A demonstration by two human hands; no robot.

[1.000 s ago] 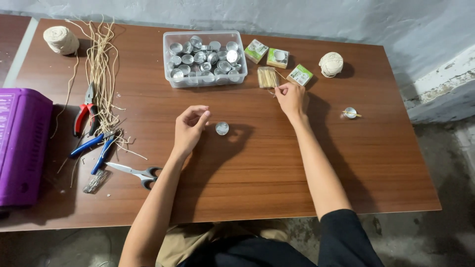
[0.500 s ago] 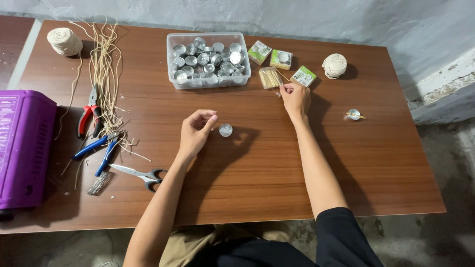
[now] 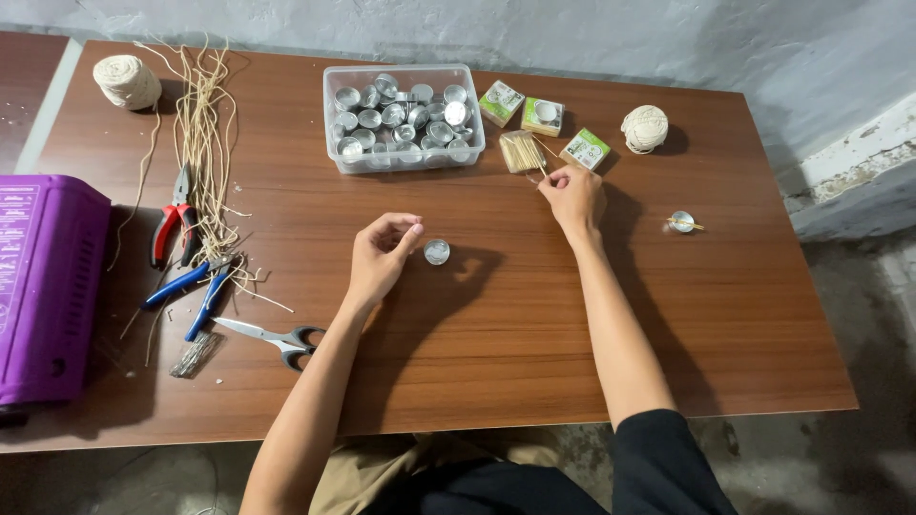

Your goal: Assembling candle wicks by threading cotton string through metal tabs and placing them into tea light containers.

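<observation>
My left hand (image 3: 380,257) rests on the wooden table (image 3: 496,362) with its fingers loosely curled and nothing visible in them. Its fingertips are just left of a small round metal cup (image 3: 436,252). My right hand (image 3: 573,195) reaches forward and pinches a thin wooden stick (image 3: 542,171) at the edge of a bundle of sticks (image 3: 521,151). A clear plastic tub (image 3: 405,157) holding several more metal cups stands behind the hands.
Three small green boxes (image 3: 542,116) and a ball of twine (image 3: 645,128) lie at the back right. One cup with a stick across it (image 3: 681,222) sits at the right. On the left are loose twine strands (image 3: 202,143), another twine ball (image 3: 127,81), red pliers (image 3: 175,224), blue pliers (image 3: 196,286), scissors (image 3: 277,335) and a purple case (image 3: 43,286).
Both hands stay almost where they were. The right hand keeps its pinch at the stick bundle, and the left hand stays beside the cup.
</observation>
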